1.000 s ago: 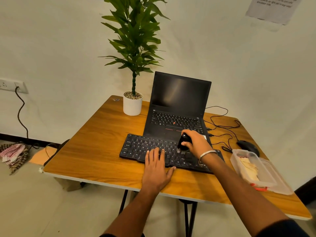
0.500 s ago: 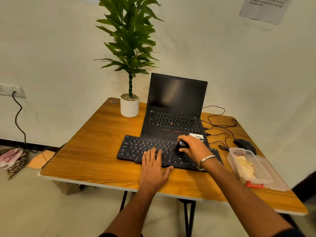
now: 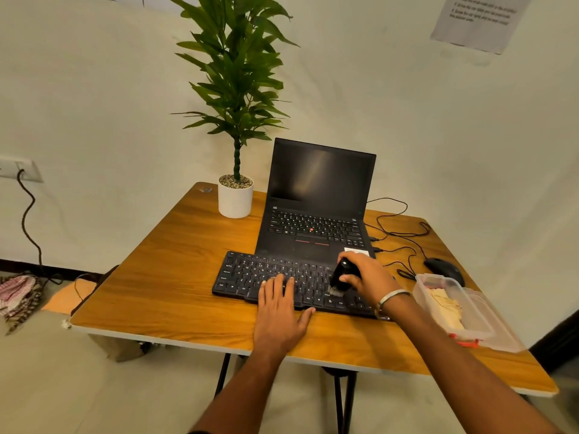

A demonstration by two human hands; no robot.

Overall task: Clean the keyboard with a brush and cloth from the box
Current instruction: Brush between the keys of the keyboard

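Over at the right edge of the wooden table [image 3: 163, 277] sits a clear plastic box [image 3: 470, 321] with its lid off, and a pale folded cloth [image 3: 446, 308] lies inside it; a small orange-red piece shows at the box's near edge, though what it is cannot be told. Beside the box, toward the wall, rests a black mouse [image 3: 443, 268] with its thin cable looping across the tabletop. A black keyboard [image 3: 250, 277] lies flat in front of an open laptop [image 3: 316, 208] whose screen is dark. The left hand [image 3: 279, 311] is spread flat, fingers straight and together, with the fingertips pressing on the keys near the middle of the keyboard and the palm resting on the table at its near edge. The right hand [image 3: 366, 278], a metal bangle on its wrist, has its fingers curled round a small black brush [image 3: 340, 278], gripping it from above. The brush tilts downward, its light bristles touching the keys on the right part of the keyboard, just to the right of the left hand's fingers. A potted green plant [image 3: 235, 120] in a white pot stands at the far left of the laptop. On the wall at upper right hangs a sheet of paper [image 3: 479, 20] with print too small to read.
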